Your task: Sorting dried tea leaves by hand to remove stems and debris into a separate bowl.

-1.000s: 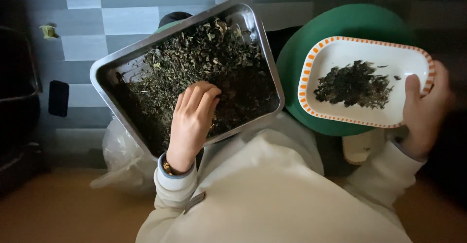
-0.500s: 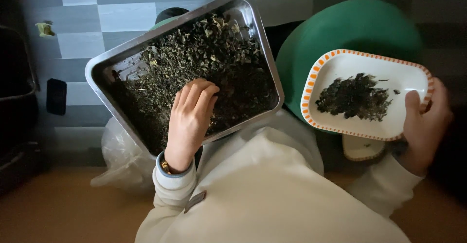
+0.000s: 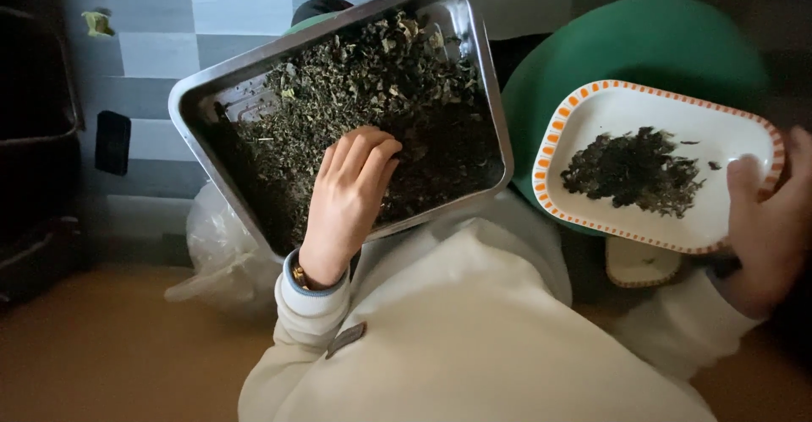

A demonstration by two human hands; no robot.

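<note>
Head cam: my left hand (image 3: 347, 198) has barely moved, fingers curled down into the dried leaves (image 3: 372, 92) in the metal tray (image 3: 196, 101). My right hand (image 3: 774, 219) has drifted rightward, gripping the orange-rimmed plate (image 3: 592, 105), small leaf pile (image 3: 634, 172) unchanged.

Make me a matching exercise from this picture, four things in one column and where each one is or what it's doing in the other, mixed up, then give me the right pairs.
Things:
1. metal tray
2. white plate
3. left hand
4. plastic bag

Places or states:
A. gripped at its edge by the right hand
B. fingers curled into the dried leaves
C. crumpled under the tray's lower corner
D. tilted, full of dark dried leaves

Pairs: 1-D, 2-A, 3-B, 4-C
</note>
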